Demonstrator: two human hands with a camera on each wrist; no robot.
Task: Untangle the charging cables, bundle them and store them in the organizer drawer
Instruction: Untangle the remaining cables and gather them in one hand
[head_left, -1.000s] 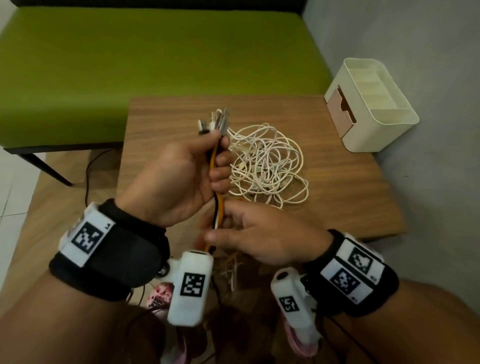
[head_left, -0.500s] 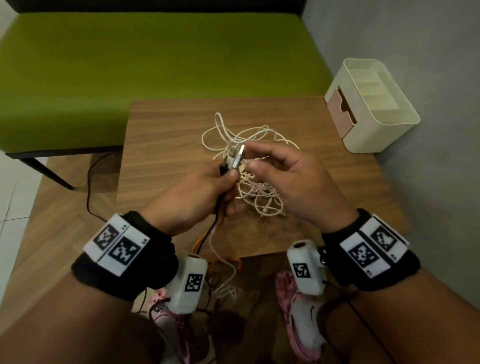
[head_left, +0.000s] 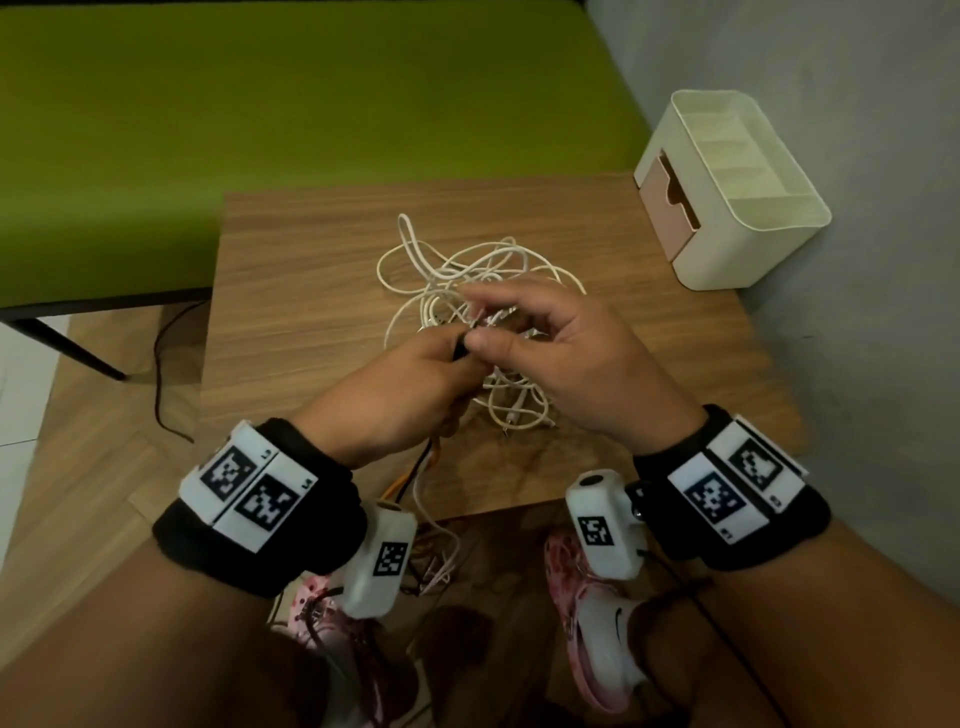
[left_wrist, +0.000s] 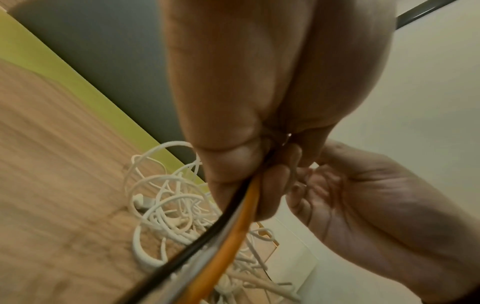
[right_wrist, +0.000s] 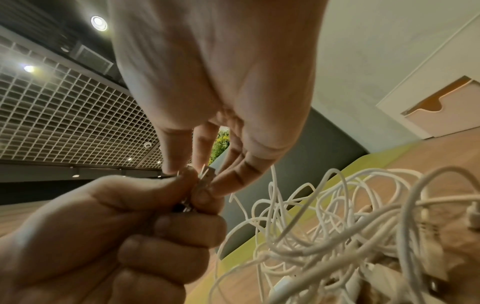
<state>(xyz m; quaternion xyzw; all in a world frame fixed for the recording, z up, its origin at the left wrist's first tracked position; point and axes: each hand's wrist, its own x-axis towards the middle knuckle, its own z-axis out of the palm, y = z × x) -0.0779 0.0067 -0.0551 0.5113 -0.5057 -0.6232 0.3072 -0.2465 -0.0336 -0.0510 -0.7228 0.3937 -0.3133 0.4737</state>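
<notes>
A tangle of white cables (head_left: 457, 291) (right_wrist: 350, 226) (left_wrist: 166, 205) lies in the middle of the wooden table (head_left: 291, 270). My left hand (head_left: 415, 384) (right_wrist: 130, 226) grips a bunch of orange, black and white cables (left_wrist: 228, 236) near their plug ends; the strands hang off the near table edge (head_left: 415, 473). Just right of it, my right hand (head_left: 545, 353) (left_wrist: 363, 205) pinches the metal plugs (right_wrist: 205, 174) at the top of that bunch. The cream organizer (head_left: 737, 176) with its pink drawer (head_left: 667, 202) (right_wrist: 441, 115) stands at the table's far right corner.
A green bench (head_left: 260, 130) runs behind the table, and a grey wall (head_left: 857, 260) is on the right. Below the near edge are my pink shoes (head_left: 592, 613). A thin black cord (head_left: 161, 374) trails on the floor at the left.
Both hands dropped from a raised hold on the bunch down over the white tangle. My right hand moved from below the left hand up to the plug ends.
</notes>
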